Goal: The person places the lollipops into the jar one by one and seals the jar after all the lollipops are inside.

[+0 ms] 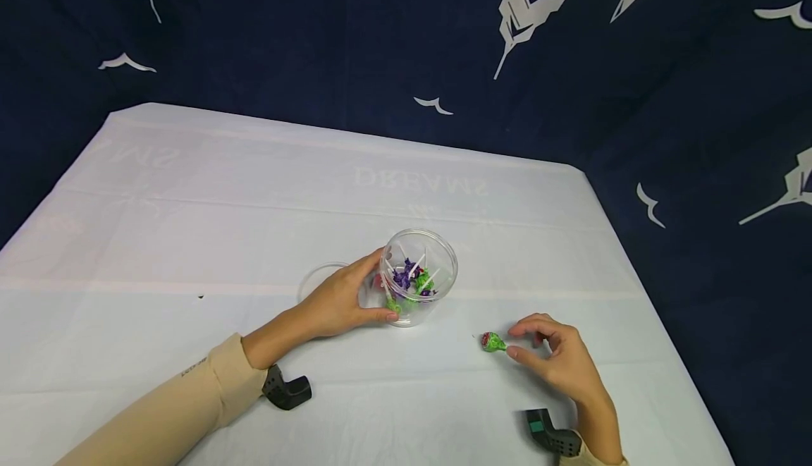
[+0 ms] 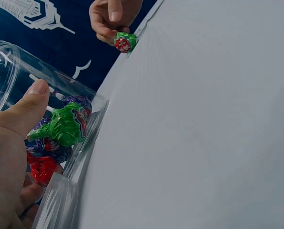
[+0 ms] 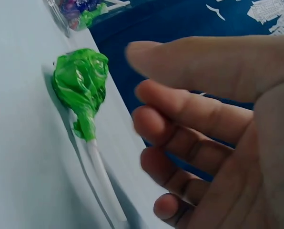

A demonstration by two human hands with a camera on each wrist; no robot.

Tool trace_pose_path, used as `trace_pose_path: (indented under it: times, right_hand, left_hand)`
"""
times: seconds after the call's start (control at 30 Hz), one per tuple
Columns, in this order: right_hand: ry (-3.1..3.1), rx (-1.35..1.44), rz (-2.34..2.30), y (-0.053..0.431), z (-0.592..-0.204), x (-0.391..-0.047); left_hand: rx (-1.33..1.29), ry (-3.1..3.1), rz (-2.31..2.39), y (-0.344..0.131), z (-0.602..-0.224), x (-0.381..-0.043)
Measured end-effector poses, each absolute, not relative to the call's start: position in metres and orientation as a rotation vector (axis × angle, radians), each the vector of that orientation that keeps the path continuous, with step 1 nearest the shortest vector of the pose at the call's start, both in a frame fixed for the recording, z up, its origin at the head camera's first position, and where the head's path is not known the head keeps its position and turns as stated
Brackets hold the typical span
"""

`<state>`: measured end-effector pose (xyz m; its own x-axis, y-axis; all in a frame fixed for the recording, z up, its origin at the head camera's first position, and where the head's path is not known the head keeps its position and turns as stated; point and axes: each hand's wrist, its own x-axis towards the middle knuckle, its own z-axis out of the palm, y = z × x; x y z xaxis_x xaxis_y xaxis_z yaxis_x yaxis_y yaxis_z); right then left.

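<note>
My left hand (image 1: 342, 300) grips a clear plastic jar (image 1: 415, 316) on the table, thumb on the near side, other fingers round its far left. Inside stand several wrapped lollipops, among them a purple one (image 1: 404, 277), a green one (image 2: 68, 125) and a red one (image 2: 43, 168), some white sticks pointing up. To the right, a single green lollipop (image 1: 492, 342) with a red patch on its wrapper lies on the table. Beside its stick hovers my right hand (image 1: 558, 353), fingers loosely bent and thumb apart; the right wrist view shows a gap between fingertips and lollipop (image 3: 81, 78).
A clear round lid (image 1: 303, 284) lies partly behind my left hand. White cloth (image 1: 190, 240) covers the table, and a small dark speck (image 1: 201, 297) sits at left. A dark blue curtain (image 1: 285, 43) with white prints hangs behind the far edge.
</note>
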<state>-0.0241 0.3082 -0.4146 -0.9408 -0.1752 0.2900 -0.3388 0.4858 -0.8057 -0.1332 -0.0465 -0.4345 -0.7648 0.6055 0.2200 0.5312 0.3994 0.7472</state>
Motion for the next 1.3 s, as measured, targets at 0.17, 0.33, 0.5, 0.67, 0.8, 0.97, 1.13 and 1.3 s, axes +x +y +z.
trace_pose_path:
  times: [0.17,0.33,0.5,0.67,0.8,0.97,1.13,1.3]
  right_hand:
    - [-2.732,0.341,1.339,0.3123,-0.415,-0.0228]
    - [-2.851,0.299,1.224,0.3148,-0.4176,-0.0223]
    - [-2.896,0.251,1.11,0.3154,-0.4185,-0.0218]
    - [-2.875,0.26,1.038,0.3166,-0.4181,-0.0203]
    - [-2.83,0.303,1.044,0.3179,-0.42,-0.02]
    - [-2.827,0.295,1.044,0.3176,-0.4209,-0.0202]
    - [-2.855,0.266,1.004,0.3155,-0.4192,-0.0203]
    - [-2.846,0.268,0.987,0.314,-0.4174,-0.0197]
  left_hand:
    - [1.045,2.55,1.327,-0.0461,-0.4351,-0.1336]
    - [1.05,2.553,1.337,-0.0461,-0.4358,-0.1335]
    - [1.048,2.552,1.347,-0.0463,-0.4357,-0.1333]
    - [1.047,2.551,1.341,-0.046,-0.4356,-0.1335]
    - [1.045,2.548,1.336,-0.0458,-0.4354,-0.1335]
    - [1.044,2.547,1.337,-0.046,-0.435,-0.1334]
    - [1.044,2.545,1.341,-0.0459,-0.4357,-0.1331]
    - [1.051,2.549,1.348,-0.0457,-0.4359,-0.1333]
